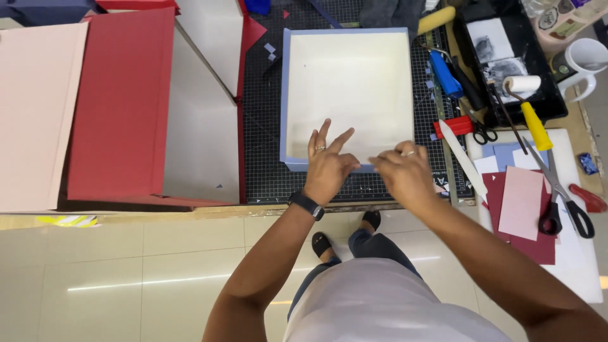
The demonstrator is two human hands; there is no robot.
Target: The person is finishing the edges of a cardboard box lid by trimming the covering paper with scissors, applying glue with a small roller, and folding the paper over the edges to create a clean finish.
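The shallow rectangular cardboard tray with pale blue covered walls and cream inside (347,82) is lying on the black gridded cutting mat (259,126) on the bench. The left hand (328,166) and right hand (403,172) are pressing along its near wall, fingers together on the blue covering. Judging from the smooth far and side walls, the wrapping is appearing nearly complete; the near edge is remaining to be finished.

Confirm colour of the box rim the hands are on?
Light blue rim on the box, cream inside; both hands at its near edge. Head view shows it.
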